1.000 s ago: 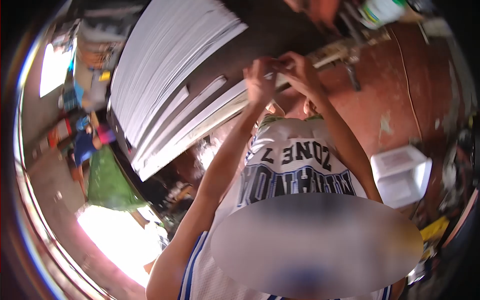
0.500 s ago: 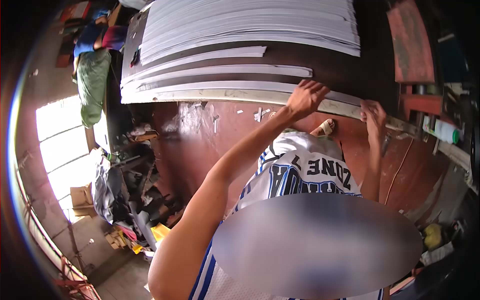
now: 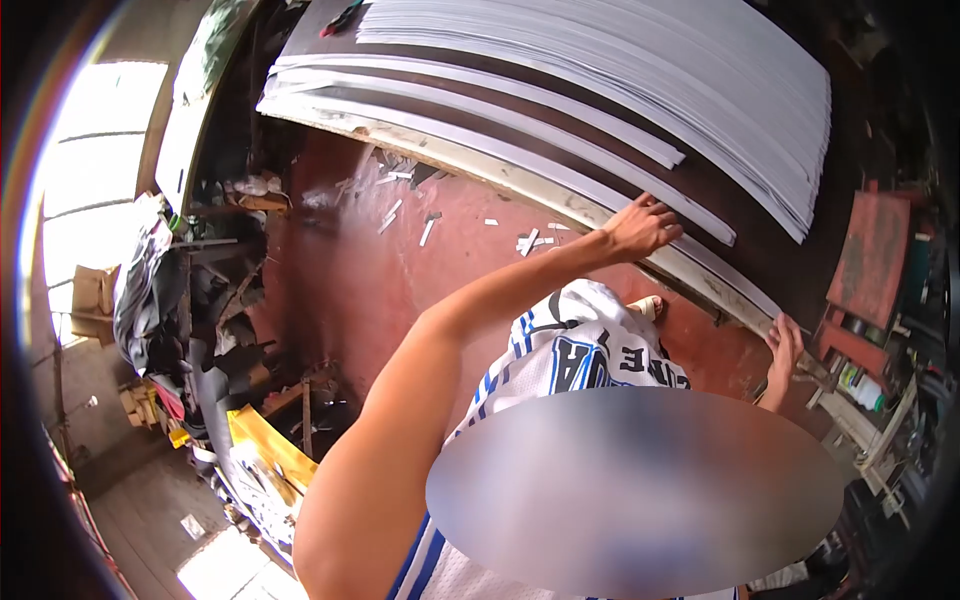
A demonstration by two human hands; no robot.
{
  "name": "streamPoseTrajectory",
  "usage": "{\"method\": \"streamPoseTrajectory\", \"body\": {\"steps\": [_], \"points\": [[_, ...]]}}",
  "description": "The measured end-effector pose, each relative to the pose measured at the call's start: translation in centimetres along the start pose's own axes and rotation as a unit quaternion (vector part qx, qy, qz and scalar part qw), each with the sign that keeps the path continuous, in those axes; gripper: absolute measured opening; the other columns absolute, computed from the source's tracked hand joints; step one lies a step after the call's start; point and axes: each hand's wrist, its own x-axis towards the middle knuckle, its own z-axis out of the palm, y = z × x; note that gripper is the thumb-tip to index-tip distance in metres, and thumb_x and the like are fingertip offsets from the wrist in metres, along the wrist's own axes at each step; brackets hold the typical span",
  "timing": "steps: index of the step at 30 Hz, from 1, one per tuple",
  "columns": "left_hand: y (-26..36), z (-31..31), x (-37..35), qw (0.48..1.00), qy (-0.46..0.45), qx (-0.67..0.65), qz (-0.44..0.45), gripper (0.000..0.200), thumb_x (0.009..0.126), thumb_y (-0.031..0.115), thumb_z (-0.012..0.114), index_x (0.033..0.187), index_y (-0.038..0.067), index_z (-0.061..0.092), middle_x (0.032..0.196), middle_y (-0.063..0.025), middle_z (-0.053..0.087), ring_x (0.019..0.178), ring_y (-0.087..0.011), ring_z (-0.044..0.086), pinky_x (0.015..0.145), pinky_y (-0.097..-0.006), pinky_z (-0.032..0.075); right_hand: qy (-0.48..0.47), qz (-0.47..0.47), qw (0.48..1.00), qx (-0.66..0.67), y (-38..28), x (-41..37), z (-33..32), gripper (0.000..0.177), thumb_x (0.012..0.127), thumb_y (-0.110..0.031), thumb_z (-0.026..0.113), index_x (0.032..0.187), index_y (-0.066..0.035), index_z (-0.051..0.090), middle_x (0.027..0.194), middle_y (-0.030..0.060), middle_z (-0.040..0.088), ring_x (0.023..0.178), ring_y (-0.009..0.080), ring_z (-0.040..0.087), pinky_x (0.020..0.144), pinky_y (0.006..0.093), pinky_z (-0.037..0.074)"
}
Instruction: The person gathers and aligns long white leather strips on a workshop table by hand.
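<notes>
Left hand [image 3: 645,228]: palm down, fingers loosely bent, resting over the front strip [image 3: 727,274]; cannot tell whether it grips. The strip lies along the near edge of the table [image 3: 775,268], between and beyond the hands. Right hand [image 3: 785,350]: at the strip's right end, fingers partly extended; a firm pinch cannot be confirmed. Judged good practice: keep the strip flat and parallel to the edge, press lightly with the left fingers, and control the end with the right without bending it.

Surroundings, left to right: cardboard box [image 3: 92,300], heaped dark cloth [image 3: 145,300], yellow sheet [image 3: 265,450]. White offcuts [image 3: 528,242] litter the red floor [image 3: 480,330], a likely slip hazard. Behind the front strip lie 2 loose strips [image 3: 712,226], the nearer just beside the left fingers and easily snagged. Beyond them, a large stack [image 3: 640,70]. At far right, a red wooden stand [image 3: 868,260] and 1 bottle [image 3: 862,388] limit space past the table's end.
</notes>
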Motion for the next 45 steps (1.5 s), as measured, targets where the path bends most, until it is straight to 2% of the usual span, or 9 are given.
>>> {"method": "streamPoseTrajectory", "body": {"steps": [2, 7, 16, 22, 26, 27, 30, 36, 45], "points": [[-1.1, -1.6, -0.5, 0.999, -0.038, -0.014, -0.015, 0.021, 0.081, 0.016, 0.056, 0.1, 0.01, 0.064, 0.104, -0.0055, 0.065, 0.1, -0.0198, 0.06, 0.088, -0.0374, 0.043, -0.002, -0.001, 1.0, 0.002, -0.2, 0.2, -1.6, 0.031, 0.086, -0.033, 0.071, 0.108, -0.012, 0.066, 0.093, -0.0034, 0.063, 0.08, 0.0071, 0.054, 0.069, 0.0231, 0.046], [-1.2, -1.5, 0.5, 1.0, 0.016, -0.011, 0.016, 0.009, 0.08, 0.014, 0.059, 0.087, 0.011, 0.063, 0.083, -0.0025, 0.061, 0.089, -0.0186, 0.06, 0.084, -0.0368, 0.042, 0.01, 0.025, 1.0, 0.008, -1.4, 0.3, -3.4, 0.037, 0.086, -0.035, 0.071, 0.114, -0.012, 0.064, 0.104, -0.0009, 0.061, 0.088, 0.0098, 0.051, 0.076, 0.0263, 0.044], [-0.6, -2.4, 0.2, 0.997, 0.016, -0.08, -0.006, 0.009, 0.073, 0.014, 0.061, 0.081, 0.011, 0.06, 0.083, -0.0013, 0.057, 0.088, -0.0185, 0.058, 0.084, -0.0378, 0.04, 0.015, 0.036, 0.999, 0.0, -2.4, -1.0, -3.8, 0.041, 0.085, -0.035, 0.071, 0.116, -0.011, 0.062, 0.103, -0.0009, 0.06, 0.089, 0.011, 0.052, 0.078, 0.0262, 0.046], [-0.8, -2.1, -1.4, 0.994, 0.023, -0.1, -0.025, 0.024, 0.073, 0.017, 0.062, 0.096, 0.011, 0.062, 0.098, -0.0021, 0.061, 0.098, -0.0197, 0.057, 0.087, -0.0369, 0.039, 0.02, 0.044, 0.999, 0.018, -1.5, -1.5, -3.7, 0.036, 0.087, -0.033, 0.069, 0.115, -0.012, 0.062, 0.103, -0.0008, 0.06, 0.088, 0.0111, 0.053, 0.079, 0.0275, 0.045], [-1.5, -4.6, -1.9, 0.995, 0.0, -0.094, -0.036, 0.012, 0.077, 0.016, 0.061, 0.084, 0.009, 0.054, 0.087, -0.0033, 0.059, 0.088, -0.0213, 0.059, 0.083, -0.0359, 0.041, -0.001, 0.033, 0.999, 0.027, -2.4, -3.0, -2.5, 0.037, 0.086, -0.033, 0.07, 0.115, -0.011, 0.062, 0.1, -0.0011, 0.06, 0.086, 0.0103, 0.053, 0.079, 0.0263, 0.046], [-0.3, -3.5, -1.2, 0.995, -0.009, -0.09, -0.033, 0.012, 0.077, 0.016, 0.062, 0.085, 0.009, 0.055, 0.088, -0.0032, 0.059, 0.089, -0.0213, 0.059, 0.083, -0.0359, 0.041, 0.028, 0.021, 0.998, 0.043, -1.7, -2.7, -3.3, 0.027, 0.087, -0.025, 0.07, 0.109, -0.011, 0.065, 0.09, -0.003, 0.063, 0.075, 0.0073, 0.056, 0.067, 0.0224, 0.047], [-0.8, -4.0, -1.8, 0.996, -0.004, -0.082, -0.04, 0.013, 0.077, 0.015, 0.063, 0.087, 0.009, 0.057, 0.091, -0.0024, 0.061, 0.09, -0.0207, 0.06, 0.084, -0.0364, 0.041, 0.041, 0.029, 0.998, 0.024, -3.0, -3.6, -2.0, 0.027, 0.087, -0.024, 0.07, 0.109, -0.009, 0.065, 0.091, -0.0017, 0.064, 0.074, 0.0078, 0.057, 0.066, 0.0222, 0.048], [2.0, -2.2, 0.2, 0.994, -0.076, -0.073, 0.002, 0.024, 0.084, 0.022, 0.061, 0.104, 0.009, 0.062, 0.116, -0.0072, 0.062, 0.108, -0.0227, 0.058, 0.094, -0.0408, 0.039, 0.023, 0.033, 0.999, 0.021, -2.6, -3.7, -2.3, 0.03, 0.087, -0.029, 0.07, 0.109, -0.01, 0.065, 0.095, -0.002, 0.062, 0.08, 0.009, 0.055, 0.072, 0.0245, 0.046], [3.8, -1.4, 1.0, 0.994, -0.104, -0.031, -0.019, 0.025, 0.083, 0.016, 0.056, 0.107, 0.008, 0.053, 0.1, -0.008, 0.061, 0.1, -0.0227, 0.06, 0.091, -0.0398, 0.039, 0.013, 0.02, 1.0, 0.013, -2.8, -4.1, -2.3, 0.034, 0.086, -0.028, 0.068, 0.113, -0.008, 0.063, 0.096, -0.0024, 0.062, 0.081, 0.0091, 0.054, 0.071, 0.0229, 0.046]]}}
